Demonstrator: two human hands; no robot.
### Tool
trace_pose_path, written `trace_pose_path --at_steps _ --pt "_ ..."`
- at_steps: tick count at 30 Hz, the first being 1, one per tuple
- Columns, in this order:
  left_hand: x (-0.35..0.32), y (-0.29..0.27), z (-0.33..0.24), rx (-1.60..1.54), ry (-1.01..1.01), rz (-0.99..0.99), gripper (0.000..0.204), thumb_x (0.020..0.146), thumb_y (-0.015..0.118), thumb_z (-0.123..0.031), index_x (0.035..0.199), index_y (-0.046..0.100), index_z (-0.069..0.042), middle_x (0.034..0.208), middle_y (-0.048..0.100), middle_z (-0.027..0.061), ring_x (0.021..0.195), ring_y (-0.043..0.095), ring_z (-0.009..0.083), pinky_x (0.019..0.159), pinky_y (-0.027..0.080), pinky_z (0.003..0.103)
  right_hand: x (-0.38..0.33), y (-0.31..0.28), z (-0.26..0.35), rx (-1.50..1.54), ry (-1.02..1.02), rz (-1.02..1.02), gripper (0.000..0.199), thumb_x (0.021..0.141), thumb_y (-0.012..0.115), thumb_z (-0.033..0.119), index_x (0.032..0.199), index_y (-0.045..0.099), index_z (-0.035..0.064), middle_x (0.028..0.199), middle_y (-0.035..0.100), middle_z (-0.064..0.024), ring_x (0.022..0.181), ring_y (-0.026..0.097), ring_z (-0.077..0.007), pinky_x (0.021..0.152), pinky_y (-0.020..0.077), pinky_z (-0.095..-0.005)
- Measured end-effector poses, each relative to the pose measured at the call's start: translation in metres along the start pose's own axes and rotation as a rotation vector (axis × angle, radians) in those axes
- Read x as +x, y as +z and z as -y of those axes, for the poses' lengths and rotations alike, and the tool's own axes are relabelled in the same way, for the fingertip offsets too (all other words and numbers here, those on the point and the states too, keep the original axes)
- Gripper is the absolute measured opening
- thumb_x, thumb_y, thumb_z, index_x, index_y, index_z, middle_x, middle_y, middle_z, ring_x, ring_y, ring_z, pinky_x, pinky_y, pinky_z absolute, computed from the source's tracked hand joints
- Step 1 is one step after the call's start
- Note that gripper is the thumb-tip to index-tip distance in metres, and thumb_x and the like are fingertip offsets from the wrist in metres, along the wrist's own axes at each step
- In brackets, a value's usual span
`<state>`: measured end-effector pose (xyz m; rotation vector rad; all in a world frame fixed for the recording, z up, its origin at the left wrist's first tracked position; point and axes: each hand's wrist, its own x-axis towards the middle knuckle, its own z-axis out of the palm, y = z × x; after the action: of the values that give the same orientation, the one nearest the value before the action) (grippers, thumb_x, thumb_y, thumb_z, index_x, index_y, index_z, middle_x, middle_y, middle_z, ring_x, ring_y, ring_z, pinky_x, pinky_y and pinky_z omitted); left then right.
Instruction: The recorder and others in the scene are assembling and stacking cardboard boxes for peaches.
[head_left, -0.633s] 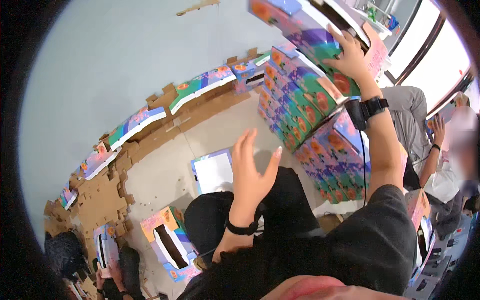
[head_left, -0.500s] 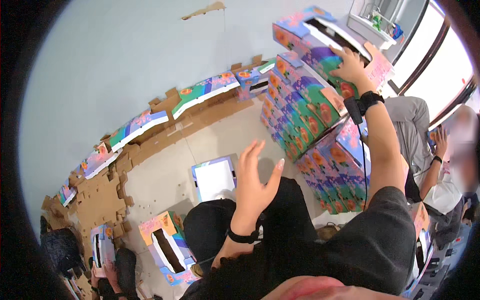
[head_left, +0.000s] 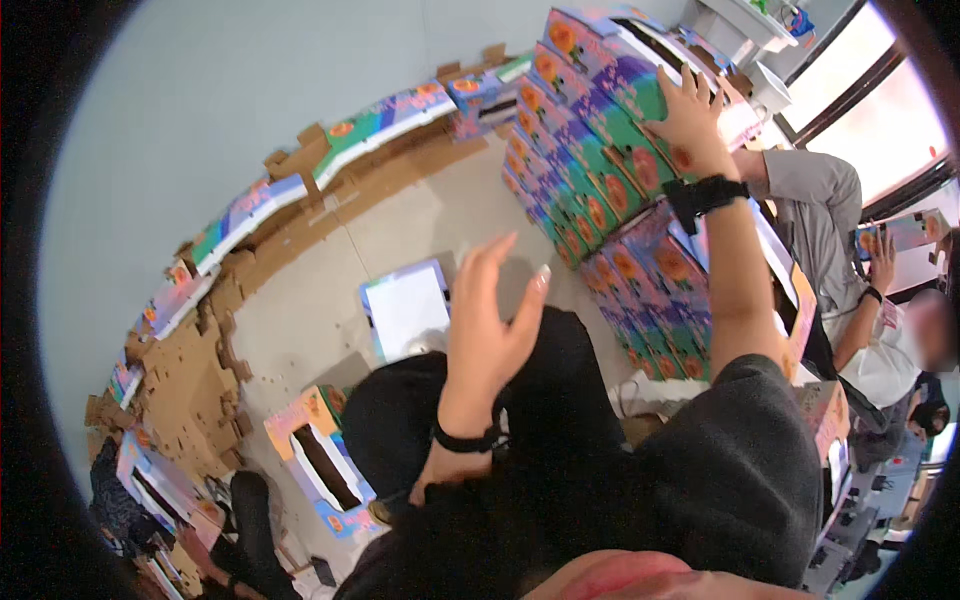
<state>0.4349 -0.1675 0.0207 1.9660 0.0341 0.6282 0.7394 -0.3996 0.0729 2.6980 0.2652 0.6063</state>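
Top box under right hand, seemingly pressed

The right hand lies flat, fingers spread, on the top colourful box of a tall stack of boxes at far right. The left hand hangs open in the air, touching nothing, above a white-lidded box lying on the floor.

A tall stack of purple, green and orange printed cartons is seen at upper right, its top carton touched by the right hand. One open carton lies on the floor at lower left, near a flat white-faced sheet with a blue edge. Flattened colourful cartons are lined along the wall.
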Motion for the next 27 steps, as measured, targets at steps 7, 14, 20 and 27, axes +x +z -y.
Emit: trace_pose_path --at_steps 7,14,20,27 --pt "-0.004 0.0 0.012 -0.141 -0.065 -0.035 0.037 0.095 0.057 -0.021 0.126 0.052 -0.001 0.12 0.056 0.0201 0.113 0.055 0.0332 0.097 0.042 0.04 -0.166 -0.05 0.043 0.498 -0.066 -0.208 0.072 0.069 0.074 0.046 0.133 0.055 0.0185 0.148 0.035 -0.0209 0.139 0.026 -0.0408 0.109 0.0169 -0.0645" --pt "-0.009 -0.011 0.027 -0.149 -0.092 0.07 0.04 0.098 0.054 -0.023 0.132 0.05 -0.003 0.126 0.057 0.0154 0.11 0.058 0.0242 0.095 0.044 0.036 -0.288 -0.192 -0.025 0.557 0.079 0.094 0.058 0.077 0.075 0.036 0.123 0.061 0.0045 0.119 0.062 -0.0196 0.114 0.057 -0.0314 0.099 0.0402 -0.0405" --pt "-0.015 -0.011 0.045 -0.068 -0.095 0.221 0.041 0.095 0.056 -0.022 0.131 0.051 -0.004 0.122 0.059 0.0153 0.104 0.062 0.0237 0.091 0.046 0.035 -0.345 -0.251 -0.131 0.362 0.401 0.107 0.046 0.087 0.068 0.026 0.128 0.058 0.0058 0.104 0.067 -0.0162 0.097 0.065 -0.0244 0.086 0.0485 -0.0351" --pt "-0.024 -0.014 0.051 0.002 -0.124 0.34 0.041 0.093 0.058 -0.023 0.129 0.053 -0.004 0.119 0.061 0.0165 0.106 0.063 0.0251 0.091 0.048 0.035 -0.422 -0.218 -0.282 -0.108 0.845 0.348 0.065 0.085 0.059 0.053 0.133 0.052 0.0105 0.106 0.065 -0.0228 0.094 0.065 -0.0303 0.082 0.0494 -0.0392"
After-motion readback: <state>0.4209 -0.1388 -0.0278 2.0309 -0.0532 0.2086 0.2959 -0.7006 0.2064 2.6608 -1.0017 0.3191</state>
